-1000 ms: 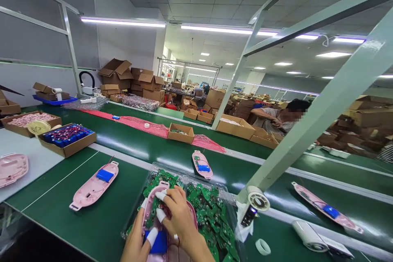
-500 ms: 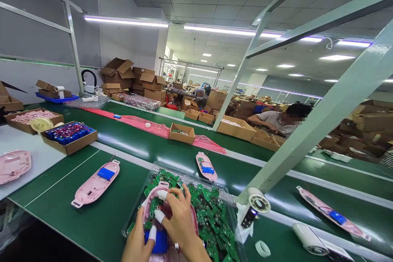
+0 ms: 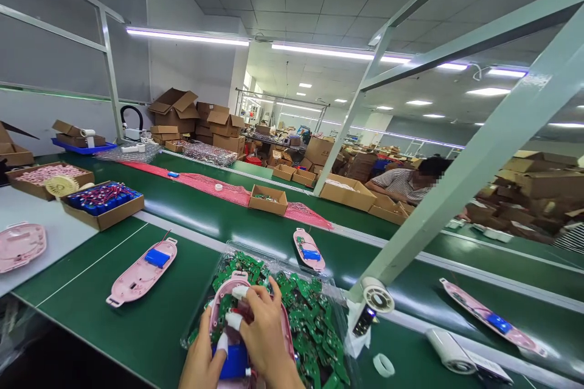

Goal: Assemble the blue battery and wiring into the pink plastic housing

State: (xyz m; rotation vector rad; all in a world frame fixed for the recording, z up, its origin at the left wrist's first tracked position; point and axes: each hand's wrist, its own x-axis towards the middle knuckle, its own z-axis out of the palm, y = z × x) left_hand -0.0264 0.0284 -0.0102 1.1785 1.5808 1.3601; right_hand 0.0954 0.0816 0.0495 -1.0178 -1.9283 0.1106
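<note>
On the far left a pink half-shell (image 3: 20,247) lies on the white table (image 3: 50,225), with a box of blue batteries (image 3: 101,200) behind it. On the green belt (image 3: 196,219) a pink shell with a blue battery (image 3: 142,271) lies flat.

At the bottom, the left hand (image 3: 203,364) grips the lower end of the pink shell being worked on (image 3: 237,340), its taped thumb pressed on the blue battery (image 3: 235,361) inside. The right hand (image 3: 267,334) is curled over the shell's upper half, taped fingertips pinching at the small green board and wires there. The shell is held just above the clear tray of green circuit boards (image 3: 314,322).

Compared with a second ago, both hands have barely shifted: the left thumb has slid a little lower on the battery and the right fingers have closed in tighter, so the fitting work inside the shell looks to be still in progress. The shells on the belt have drifted slightly right.

Further right stand a white roll on the frame post (image 3: 378,299), a ring of tape (image 3: 384,365), a white casing (image 3: 449,351) and another pink shell (image 3: 493,317). A seated person (image 3: 401,185) works behind.

Both wrists and the shell's lower end are cut off by the frame edge; what the right fingertips pinch is too small to tell.
</note>
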